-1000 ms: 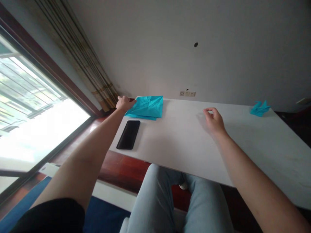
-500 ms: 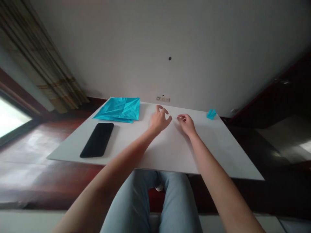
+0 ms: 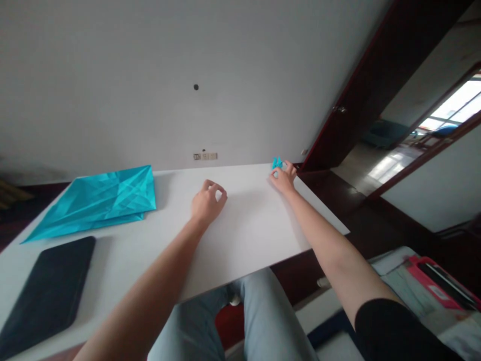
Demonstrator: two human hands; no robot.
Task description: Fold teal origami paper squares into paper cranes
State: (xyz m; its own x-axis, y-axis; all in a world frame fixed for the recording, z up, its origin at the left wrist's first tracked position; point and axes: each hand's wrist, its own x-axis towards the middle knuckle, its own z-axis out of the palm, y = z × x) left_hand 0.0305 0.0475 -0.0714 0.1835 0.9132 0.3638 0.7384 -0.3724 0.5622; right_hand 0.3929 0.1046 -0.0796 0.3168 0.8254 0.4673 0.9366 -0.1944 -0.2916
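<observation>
My right hand (image 3: 283,176) reaches to the far right corner of the white table (image 3: 248,235) and its fingers close round a small folded turquoise paper figure (image 3: 277,163). My left hand (image 3: 207,202) rests on the middle of the table with its fingers curled in loosely and nothing visible in them. A stack of creased turquoise paper sheets (image 3: 101,200) lies at the far left. A black phone (image 3: 47,288) lies face down near the left front edge.
A grey wall with a socket plate (image 3: 205,156) stands right behind the table. A dark wooden door frame (image 3: 349,100) opens to the right. A pink-edged bag (image 3: 439,288) lies at the lower right beside my legs.
My view has swung to the right. My right hand moved from the table's middle out to the paper figure and took hold of it. My left hand left the paper stack and curled up mid-table.
</observation>
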